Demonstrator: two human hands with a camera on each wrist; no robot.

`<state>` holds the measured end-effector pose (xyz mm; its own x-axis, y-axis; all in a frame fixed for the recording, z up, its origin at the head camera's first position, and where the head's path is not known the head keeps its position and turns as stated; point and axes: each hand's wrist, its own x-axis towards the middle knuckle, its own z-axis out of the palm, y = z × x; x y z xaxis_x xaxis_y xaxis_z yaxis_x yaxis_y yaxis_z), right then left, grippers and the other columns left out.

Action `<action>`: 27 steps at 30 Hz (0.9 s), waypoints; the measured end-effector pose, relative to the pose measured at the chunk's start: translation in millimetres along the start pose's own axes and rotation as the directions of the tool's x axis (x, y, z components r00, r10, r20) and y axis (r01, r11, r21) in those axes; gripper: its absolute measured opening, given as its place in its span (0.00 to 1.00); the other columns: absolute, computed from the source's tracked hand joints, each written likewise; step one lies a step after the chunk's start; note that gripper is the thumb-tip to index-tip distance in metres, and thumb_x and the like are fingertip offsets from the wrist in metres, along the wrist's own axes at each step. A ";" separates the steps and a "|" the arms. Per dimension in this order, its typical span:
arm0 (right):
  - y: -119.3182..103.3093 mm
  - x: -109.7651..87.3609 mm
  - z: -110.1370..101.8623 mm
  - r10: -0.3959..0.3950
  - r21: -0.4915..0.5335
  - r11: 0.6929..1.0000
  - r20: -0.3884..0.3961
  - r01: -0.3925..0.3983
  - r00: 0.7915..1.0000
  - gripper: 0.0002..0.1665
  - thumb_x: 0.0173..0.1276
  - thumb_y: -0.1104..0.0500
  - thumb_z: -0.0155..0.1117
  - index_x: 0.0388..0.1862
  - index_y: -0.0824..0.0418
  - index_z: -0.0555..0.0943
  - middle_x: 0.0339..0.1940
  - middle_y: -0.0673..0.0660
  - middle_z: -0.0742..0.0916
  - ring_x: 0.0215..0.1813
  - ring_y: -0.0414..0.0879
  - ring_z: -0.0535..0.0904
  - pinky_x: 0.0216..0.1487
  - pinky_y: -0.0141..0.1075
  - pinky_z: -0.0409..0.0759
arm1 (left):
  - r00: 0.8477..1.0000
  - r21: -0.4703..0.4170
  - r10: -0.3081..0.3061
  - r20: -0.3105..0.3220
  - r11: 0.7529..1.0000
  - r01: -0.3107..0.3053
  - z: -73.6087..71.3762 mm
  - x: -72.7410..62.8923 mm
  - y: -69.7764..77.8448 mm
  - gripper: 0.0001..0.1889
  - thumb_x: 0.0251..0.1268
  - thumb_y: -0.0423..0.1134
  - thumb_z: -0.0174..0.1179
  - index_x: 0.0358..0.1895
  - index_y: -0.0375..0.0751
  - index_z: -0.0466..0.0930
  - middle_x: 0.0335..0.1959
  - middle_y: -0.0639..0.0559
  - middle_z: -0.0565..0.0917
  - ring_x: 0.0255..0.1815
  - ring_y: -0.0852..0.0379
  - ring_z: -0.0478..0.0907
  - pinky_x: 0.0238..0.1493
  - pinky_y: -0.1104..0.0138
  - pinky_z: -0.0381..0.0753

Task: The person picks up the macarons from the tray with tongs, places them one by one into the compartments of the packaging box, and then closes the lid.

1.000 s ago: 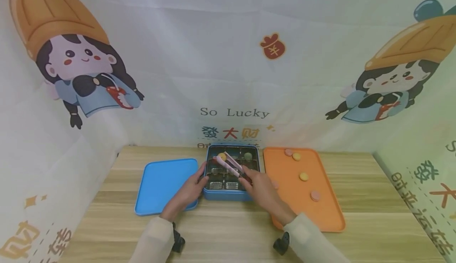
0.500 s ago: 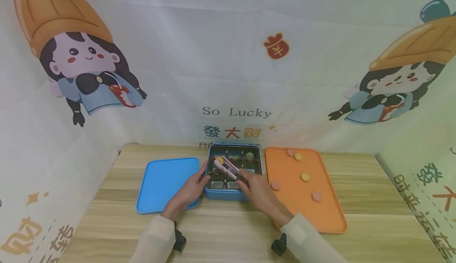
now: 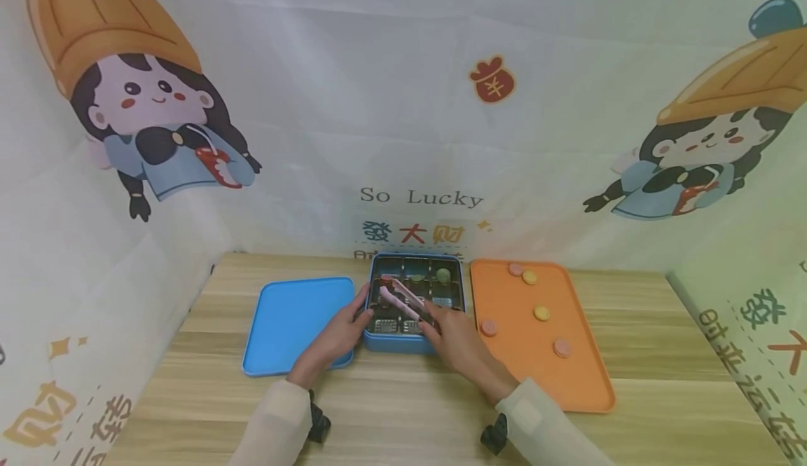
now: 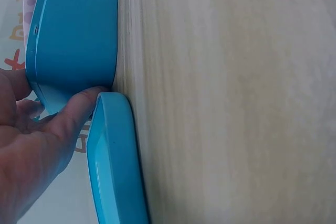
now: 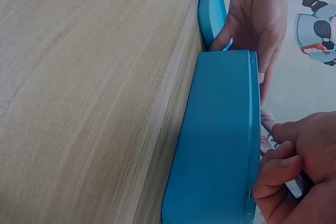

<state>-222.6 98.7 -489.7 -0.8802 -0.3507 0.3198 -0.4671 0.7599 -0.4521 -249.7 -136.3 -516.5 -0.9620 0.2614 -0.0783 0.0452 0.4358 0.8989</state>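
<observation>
A blue box (image 3: pixel 403 344) with a dark divided insert stands in the middle of the table. My left hand (image 3: pixel 337 333) grips its left side, with fingers on the outer wall (image 4: pixel 79 40) and at the rim. The right hand (image 3: pixel 463 340) holds pink tongs (image 3: pixel 398 302) over the box. Their two tips are spread apart over the left compartments, with no macaron visible between them. A red piece (image 3: pixel 387 279) shows near the tips, and a green macaron (image 3: pixel 443 276) sits in the back right compartment. The tongs hide part of the insert.
An orange tray (image 3: pixel 536 382) on the right bears several pink and yellow macarons, including a yellow one (image 3: pixel 541 313). A blue lid (image 3: pixel 296 326) lies at the left, close to the box. A printed cloth (image 3: pixel 416 136) hangs behind the table.
The yellow macaron seen at the tongs' tips half a second ago is out of sight now. The tips moved slightly left and down. The left hand stays on the box.
</observation>
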 end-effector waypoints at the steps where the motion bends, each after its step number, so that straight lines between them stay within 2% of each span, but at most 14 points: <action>1: 0.2 -0.1 0.0 0.001 -0.002 1.000 0.000 -0.001 1.000 0.23 0.71 0.57 0.64 0.60 0.70 0.80 0.30 0.57 0.86 0.25 0.43 0.72 0.25 0.33 0.68 | 1.000 0.001 0.005 -0.002 1.000 -0.005 0.3 0.1 -0.2 0.32 0.81 0.37 0.44 0.81 0.43 0.43 0.79 0.36 0.52 0.79 0.37 0.48 0.76 0.44 0.52; 6: 1.8 -0.9 -0.2 0.018 0.010 1.000 0.001 -0.018 1.000 0.23 0.70 0.58 0.65 0.60 0.70 0.80 0.26 0.55 0.83 0.24 0.42 0.71 0.23 0.31 0.67 | 1.000 -0.006 -0.009 0.001 1.000 0.009 1.5 0.8 -1.4 0.32 0.81 0.38 0.44 0.81 0.44 0.43 0.80 0.38 0.51 0.79 0.39 0.48 0.76 0.45 0.52; 12: 5.7 -3.0 -8.3 0.103 0.100 0.990 0.003 -0.103 0.995 0.27 0.71 0.58 0.65 0.64 0.71 0.77 0.20 0.49 0.75 0.20 0.38 0.66 0.19 0.29 0.64 | 1.000 -0.012 -0.016 -0.004 1.000 0.016 1.7 1.9 -1.4 0.32 0.81 0.38 0.44 0.81 0.44 0.43 0.79 0.37 0.51 0.79 0.38 0.48 0.76 0.44 0.51; 16: 12.9 -3.8 -18.1 0.129 0.097 0.987 -0.039 -0.124 0.991 0.28 0.71 0.57 0.65 0.65 0.70 0.77 0.17 0.48 0.72 0.17 0.37 0.64 0.17 0.28 0.61 | 1.000 -0.016 -0.009 -0.002 1.000 0.009 1.2 2.8 -2.4 0.32 0.81 0.38 0.43 0.81 0.45 0.42 0.80 0.38 0.51 0.80 0.39 0.47 0.76 0.44 0.51; 22: 33.5 -5.2 -31.3 0.149 0.084 0.987 -0.121 -0.140 0.981 0.22 0.71 0.59 0.65 0.61 0.66 0.80 0.18 0.49 0.74 0.17 0.37 0.64 0.16 0.28 0.60 | 1.000 -0.025 -0.020 0.006 0.999 0.021 1.6 2.1 -1.4 0.32 0.81 0.38 0.43 0.81 0.46 0.41 0.80 0.39 0.50 0.80 0.40 0.45 0.76 0.45 0.51; 25: 45.9 -7.9 -37.6 0.171 0.095 0.983 -0.151 -0.158 0.974 0.17 0.71 0.59 0.65 0.56 0.64 0.81 0.18 0.49 0.75 0.17 0.37 0.65 0.15 0.28 0.62 | 1.000 -0.022 -0.027 0.011 0.999 0.027 1.3 1.4 0.1 0.32 0.82 0.38 0.42 0.81 0.46 0.41 0.80 0.39 0.50 0.80 0.40 0.47 0.75 0.46 0.57; 27: 54.1 -10.2 -41.9 0.183 0.106 0.980 -0.161 -0.168 0.970 0.14 0.72 0.59 0.64 0.53 0.64 0.81 0.18 0.49 0.75 0.16 0.37 0.65 0.15 0.29 0.63 | 0.999 -0.026 -0.035 0.016 0.999 0.036 0.7 1.2 1.5 0.32 0.82 0.39 0.42 0.82 0.47 0.40 0.80 0.40 0.50 0.77 0.38 0.55 0.68 0.47 0.65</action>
<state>-235.3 166.4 -482.5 -0.9255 -0.1126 0.3617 -0.3193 0.7457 -0.5848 -250.7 -134.8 -515.5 -0.9586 0.2595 -0.1170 0.0036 0.4220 0.9066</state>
